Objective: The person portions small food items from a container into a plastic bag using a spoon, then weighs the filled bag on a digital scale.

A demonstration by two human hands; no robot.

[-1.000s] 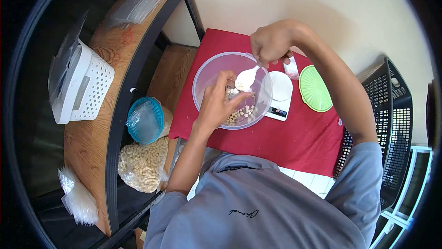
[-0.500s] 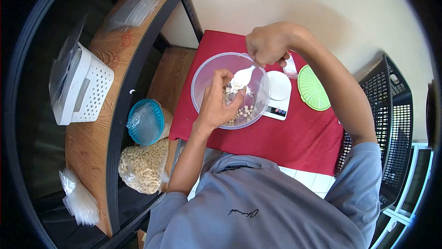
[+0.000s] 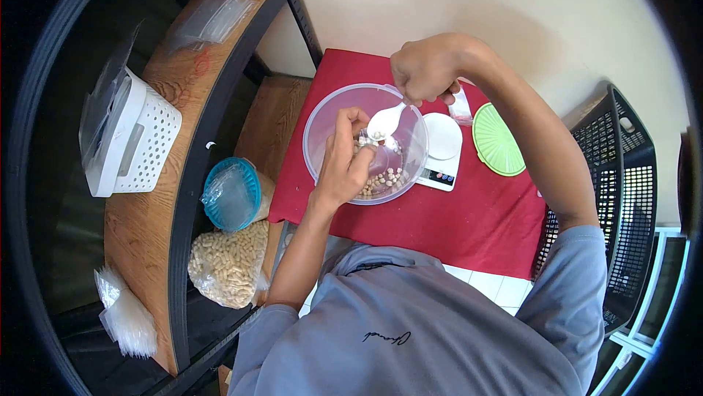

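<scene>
The person wears a grey short-sleeved shirt (image 3: 410,330) with small dark cursive lettering (image 3: 387,337).

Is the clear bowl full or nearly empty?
Nearly empty: the clear bowl holds only a thin layer of peanuts at its bottom.

L hand (image 3: 344,165) curled, fingers pinched, R hand (image 3: 425,70) fisted, wrist bent down

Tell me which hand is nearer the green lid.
Right. The right hand holds the spoon at the bowl's far rim, just left of the green lid. The left hand is inside the bowl, farther away.
</scene>
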